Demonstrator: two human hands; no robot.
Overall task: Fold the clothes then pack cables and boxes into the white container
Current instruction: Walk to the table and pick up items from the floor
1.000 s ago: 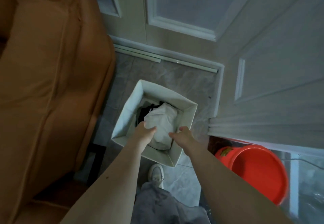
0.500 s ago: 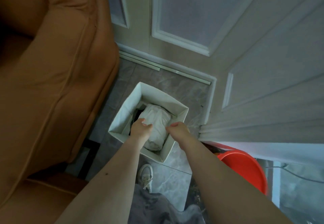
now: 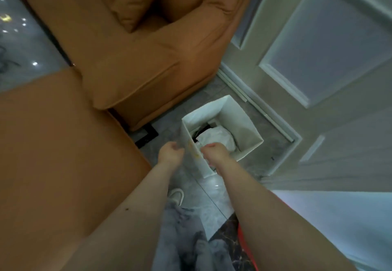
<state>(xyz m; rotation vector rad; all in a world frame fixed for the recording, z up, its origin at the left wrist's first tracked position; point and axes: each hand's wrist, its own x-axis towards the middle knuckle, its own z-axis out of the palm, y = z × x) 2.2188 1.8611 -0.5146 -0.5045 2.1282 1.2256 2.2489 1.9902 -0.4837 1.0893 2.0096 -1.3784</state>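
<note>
A single head-worn wide-angle camera looks steeply down and forward past both forearms, near the white container [image 3: 237,120] on the floor [image 3: 214,194], sofa [image 3: 127,63] left.

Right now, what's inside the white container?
A crumpled white bundle fills most of the white container; something dark shows beside it. Whatever lies beneath is covered. The right hand hangs over the near rim.

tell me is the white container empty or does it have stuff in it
Not empty: the white container holds a crumpled white bundle over something dark.
</note>
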